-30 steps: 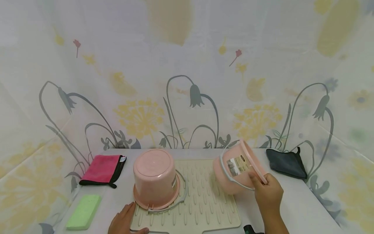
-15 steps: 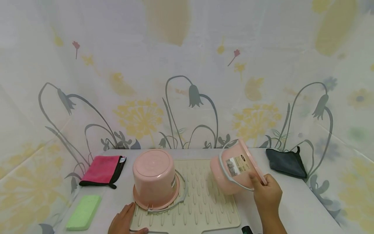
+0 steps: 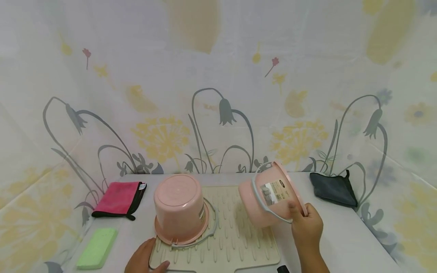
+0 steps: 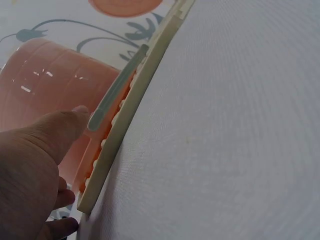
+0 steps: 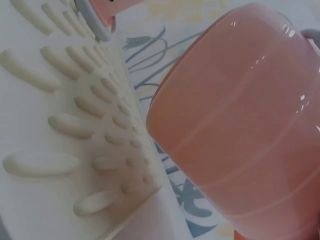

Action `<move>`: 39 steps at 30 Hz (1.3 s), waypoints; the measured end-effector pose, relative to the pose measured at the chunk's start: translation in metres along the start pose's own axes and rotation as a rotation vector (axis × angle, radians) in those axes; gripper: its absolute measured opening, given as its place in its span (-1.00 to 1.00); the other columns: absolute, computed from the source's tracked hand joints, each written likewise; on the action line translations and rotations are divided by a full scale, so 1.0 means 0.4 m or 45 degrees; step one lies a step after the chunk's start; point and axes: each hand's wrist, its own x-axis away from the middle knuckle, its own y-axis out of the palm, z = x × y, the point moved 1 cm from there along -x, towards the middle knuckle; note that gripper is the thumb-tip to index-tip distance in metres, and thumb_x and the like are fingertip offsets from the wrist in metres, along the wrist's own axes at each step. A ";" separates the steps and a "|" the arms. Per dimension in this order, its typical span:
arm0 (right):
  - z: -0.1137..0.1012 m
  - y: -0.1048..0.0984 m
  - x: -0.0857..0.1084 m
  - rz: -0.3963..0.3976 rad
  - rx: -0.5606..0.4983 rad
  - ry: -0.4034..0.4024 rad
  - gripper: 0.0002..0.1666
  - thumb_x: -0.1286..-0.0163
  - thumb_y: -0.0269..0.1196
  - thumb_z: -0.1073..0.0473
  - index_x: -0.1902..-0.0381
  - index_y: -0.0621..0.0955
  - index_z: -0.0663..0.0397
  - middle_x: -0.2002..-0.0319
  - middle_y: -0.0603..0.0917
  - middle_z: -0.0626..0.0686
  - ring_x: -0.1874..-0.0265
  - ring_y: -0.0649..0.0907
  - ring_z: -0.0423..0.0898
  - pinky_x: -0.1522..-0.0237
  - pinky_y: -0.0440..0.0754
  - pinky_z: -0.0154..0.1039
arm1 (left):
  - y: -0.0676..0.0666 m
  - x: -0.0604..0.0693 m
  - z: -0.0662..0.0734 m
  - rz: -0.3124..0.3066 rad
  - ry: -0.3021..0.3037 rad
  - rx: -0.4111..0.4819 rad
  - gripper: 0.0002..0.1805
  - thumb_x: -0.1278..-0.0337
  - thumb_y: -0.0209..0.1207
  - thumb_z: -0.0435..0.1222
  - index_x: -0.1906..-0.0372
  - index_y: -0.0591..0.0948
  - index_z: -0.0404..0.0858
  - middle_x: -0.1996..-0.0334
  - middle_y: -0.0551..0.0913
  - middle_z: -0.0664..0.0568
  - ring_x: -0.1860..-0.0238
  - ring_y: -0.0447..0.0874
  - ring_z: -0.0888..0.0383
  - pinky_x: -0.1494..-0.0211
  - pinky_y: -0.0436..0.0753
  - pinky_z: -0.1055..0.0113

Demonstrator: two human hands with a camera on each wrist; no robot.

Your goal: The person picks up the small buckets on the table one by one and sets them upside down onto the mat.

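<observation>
A pink bucket [image 3: 179, 212] stands upside down on the left half of a cream ridged drying mat [image 3: 225, 250], its grey handle lying on the mat. My left hand [image 3: 142, 258] rests at the mat's front left corner, thumb over the top and the other fingers along its edge. A second pink bucket [image 3: 254, 204], with a paper label and a grey handle, hangs tilted above the mat's right side. My right hand [image 3: 308, 227] pinches its rim, thumb on the outside. In the right wrist view that bucket's base [image 5: 170, 120] is apart from the mat [image 5: 70, 125].
On the left lie a folded red cloth [image 3: 117, 197] with black trim and a green sponge [image 3: 97, 248]. A dark grey cloth [image 3: 332, 189] lies at the back right. The tip of a black object [image 3: 282, 269] shows at the front edge. A floral curtain [image 3: 218, 144] hangs behind.
My right hand has moved a little to the left with the tilted bucket, further over the mat. The upside-down bucket stays in place, and my left hand remains at the mat's corner.
</observation>
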 end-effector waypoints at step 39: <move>-0.040 0.026 0.065 -0.106 -0.131 0.186 -0.44 -0.43 0.43 0.01 0.57 0.43 0.23 0.70 0.28 -0.15 0.68 0.28 -0.23 0.72 0.22 -0.32 | 0.055 -0.007 0.457 0.143 0.446 0.871 -0.27 -0.32 0.33 -0.06 -0.49 0.30 -0.04 -0.44 0.33 -0.13 -0.43 0.37 -0.19 -0.39 0.45 -0.25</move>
